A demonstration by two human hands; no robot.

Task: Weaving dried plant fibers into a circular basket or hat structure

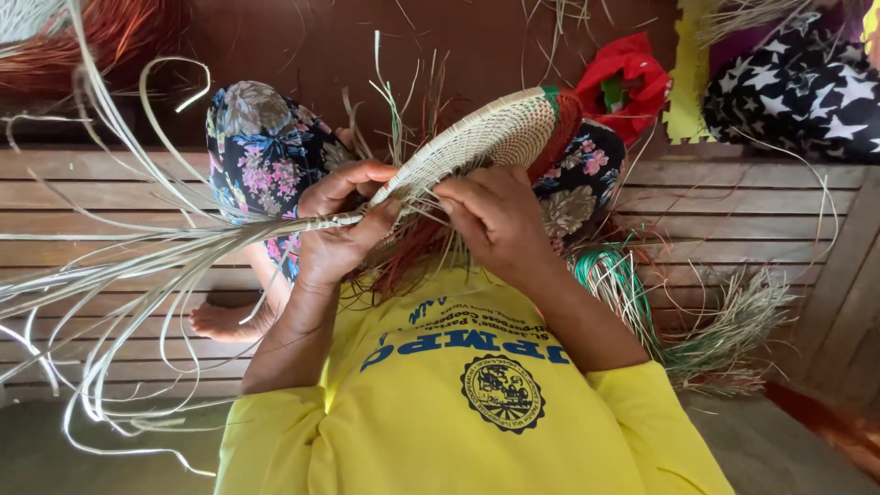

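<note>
- Head view: a round woven disc (pixel 495 137), pale with a green and red band at its rim, was held tilted on edge above the person's lap.
- Left hand (pixel 341 225) was closed around a bundle of pale strips (pixel 137 266) where it met the disc's lower edge; thumb on top, fingers curled under.
- Right hand (pixel 495 215) was just beside it, fingertips pinched on the disc's edge and the loose strands there; what exactly sat between the fingertips couldn't be told.
- The two hands were near each other, almost touching, right in front of the yellow shirt (pixel 458 403).
- Pale strips fanned out leftward from the left hand over the wooden slat floor (pixel 733 211).
- Knees in floral trousers (pixel 261 151) sat behind the disc; a bare foot (pixel 225 321) lay on the slats.
- A green strand coil (pixel 614 275) lay right of the right forearm.
- A red bag (pixel 628 82) and a star-print cloth (pixel 807 87) were at upper right, well apart from the hands.
</note>
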